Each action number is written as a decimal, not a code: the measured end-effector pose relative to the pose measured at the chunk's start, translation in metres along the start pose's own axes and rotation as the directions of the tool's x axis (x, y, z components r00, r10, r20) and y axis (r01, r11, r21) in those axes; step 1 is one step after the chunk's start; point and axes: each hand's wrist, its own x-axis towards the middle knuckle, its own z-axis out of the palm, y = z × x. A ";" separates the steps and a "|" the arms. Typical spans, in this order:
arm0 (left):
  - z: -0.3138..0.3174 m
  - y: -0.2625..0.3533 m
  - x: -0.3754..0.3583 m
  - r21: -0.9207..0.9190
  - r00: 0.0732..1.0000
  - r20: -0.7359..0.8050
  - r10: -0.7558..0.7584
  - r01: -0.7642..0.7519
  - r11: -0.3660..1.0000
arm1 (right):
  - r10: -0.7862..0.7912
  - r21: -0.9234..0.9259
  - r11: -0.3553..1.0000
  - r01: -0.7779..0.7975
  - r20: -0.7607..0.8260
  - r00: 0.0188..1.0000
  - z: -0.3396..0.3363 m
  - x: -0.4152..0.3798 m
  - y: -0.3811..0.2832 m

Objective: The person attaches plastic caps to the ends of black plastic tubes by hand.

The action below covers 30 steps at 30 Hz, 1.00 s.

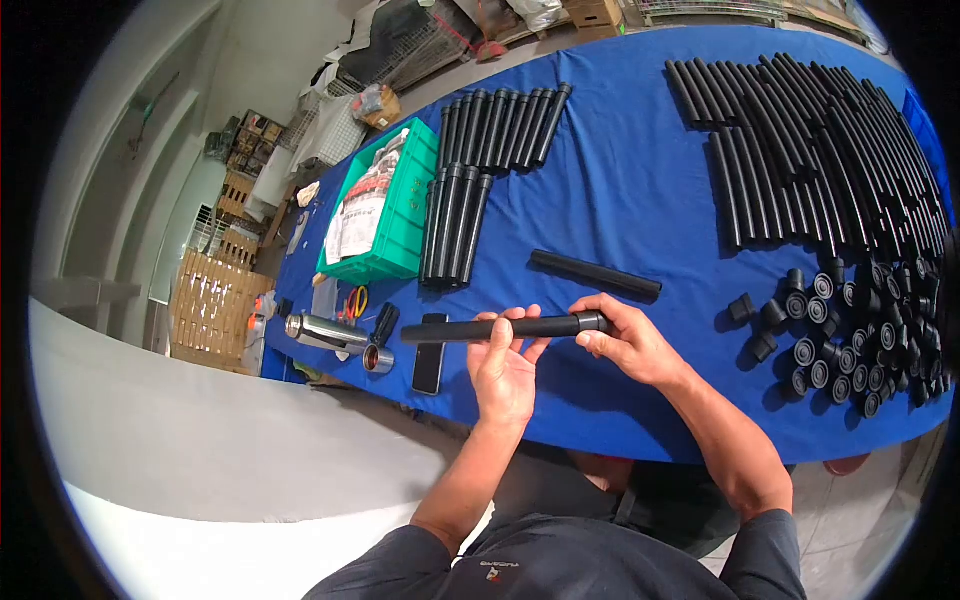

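Above the front of the blue-covered table I hold a black tube point(450, 330) level between both hands. My left hand point(505, 365) is closed around its middle, thumb on the near side. At the tube's right end sits a black cap point(592, 322), and my right hand point(630, 340) grips that capped end with thumb and fingers. Just beyond my hands another black tube point(595, 275) lies slantwise on the cloth. A black phone point(430, 362) lies below the left end of the held tube.
Capped tubes point(500, 130) lie in rows beside a green crate point(400, 215) holding printed bags. Many bare tubes point(790, 150) and loose black caps point(850, 345) cover the right side. At the left are a steel flask point(325, 332), its cup point(378, 358) and scissors point(356, 302).
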 end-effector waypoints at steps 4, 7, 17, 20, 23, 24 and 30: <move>0.004 -0.001 0.002 0.011 1.000 -0.012 0.003 -0.002 1.000 | -0.035 -0.143 0.989 0.030 -0.031 0.999 0.000 -0.001 -0.006; 0.007 -0.002 0.001 0.023 0.999 -0.051 -0.005 0.006 1.000 | -0.177 -0.315 0.936 0.156 -0.038 0.984 0.000 0.000 -0.006; 0.012 0.000 0.001 -0.006 0.992 -0.110 -0.067 0.067 0.998 | -0.204 -0.383 0.909 0.161 -0.073 0.976 0.006 0.000 -0.007; 0.005 -0.001 0.002 -0.060 0.987 -0.122 -0.103 0.097 0.994 | -0.227 -0.416 0.889 0.191 -0.039 0.973 0.006 -0.001 -0.005; -0.010 0.001 0.009 -0.061 0.989 -0.020 -0.146 0.144 0.988 | -0.067 -0.352 0.933 0.077 0.041 0.997 -0.003 0.003 -0.007; -0.011 0.002 0.009 -0.044 0.989 0.039 -0.146 0.148 0.988 | 0.085 -0.248 0.967 -0.062 0.083 0.993 -0.003 0.002 -0.010; -0.017 0.025 0.021 0.066 0.942 0.269 -0.199 0.188 0.980 | 0.066 -0.290 0.956 -0.046 0.059 0.996 -0.002 0.002 -0.013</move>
